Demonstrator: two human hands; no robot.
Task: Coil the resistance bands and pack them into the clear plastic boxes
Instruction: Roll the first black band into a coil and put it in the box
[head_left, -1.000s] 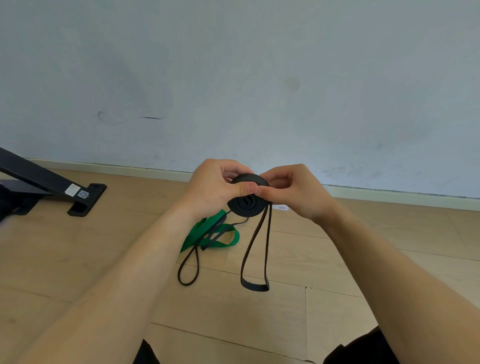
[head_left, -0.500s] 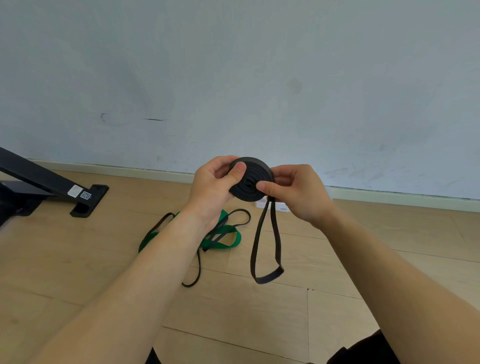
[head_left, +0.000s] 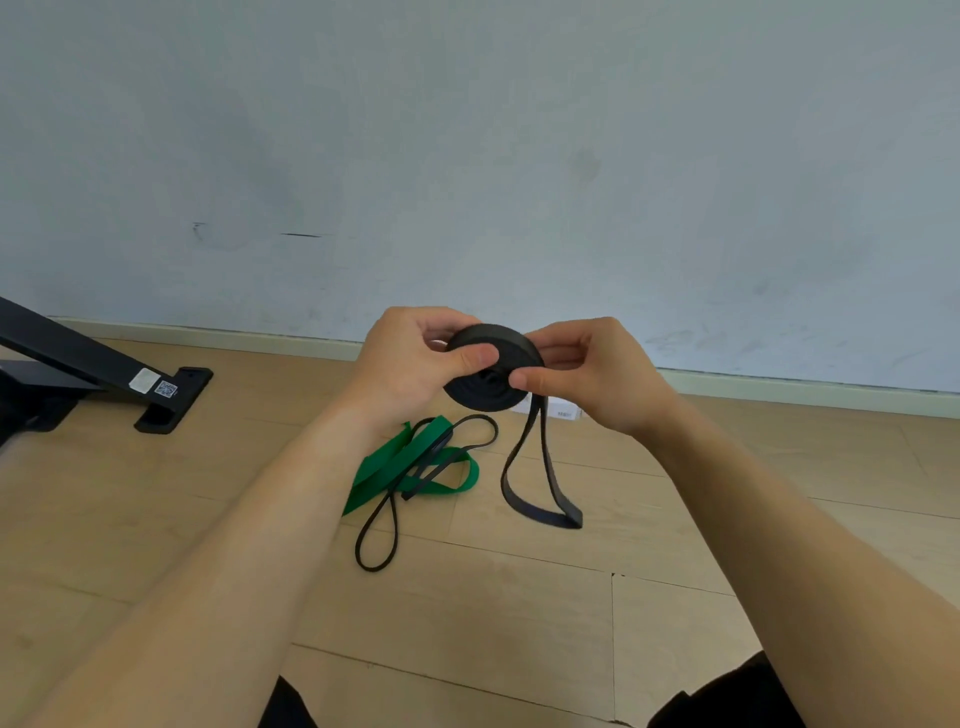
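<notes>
A wide black resistance band is rolled into a thick coil (head_left: 488, 384) held in the air in front of me. My left hand (head_left: 410, 364) grips the coil's left side with the thumb on top. My right hand (head_left: 587, 374) pinches its right side. The uncoiled end of the band (head_left: 540, 499) hangs down as a loop and touches the wooden floor. On the floor behind lie a green band (head_left: 395, 467) and a thin black band (head_left: 379, 535), tangled together. A small part of a clear box (head_left: 558, 413) shows under my right hand.
A black metal frame foot (head_left: 156, 395) with a QR sticker lies on the floor at the left. A pale wall with a skirting board (head_left: 779, 387) runs across the back. My dark-clothed knees fill the bottom edge.
The coil has turned flatter and dropped slightly between my hands. More of the band is wound on, and the hanging loop has shifted a little to the right.
</notes>
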